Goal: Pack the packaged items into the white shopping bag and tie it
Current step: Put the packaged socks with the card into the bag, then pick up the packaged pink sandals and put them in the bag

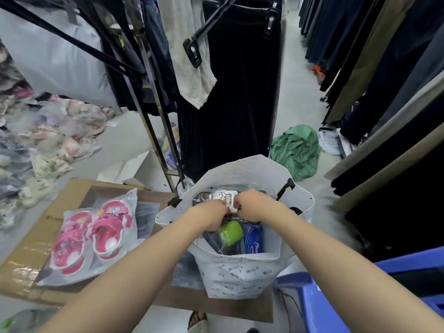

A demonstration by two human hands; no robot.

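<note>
The white shopping bag (242,275) stands open on a cardboard sheet, black handles at its rim. Inside it lie a green item (230,233) in clear wrap and a blue packet (254,239). Both my hands are inside the bag's mouth, gripping a clear dark package with a white label (222,197) at the top. My left hand (211,215) holds its left side, my right hand (252,204) its right side. A clear packet with pink children's sandals (92,233) lies on the cardboard to the bag's left.
Flat cardboard (26,260) covers the floor. A clothes rack (156,121) with hanging dark garments stands behind the bag. A pile of bagged goods (36,145) sits at left, a green cloth (296,150) on the floor at right, a blue plastic stool (336,292) near right.
</note>
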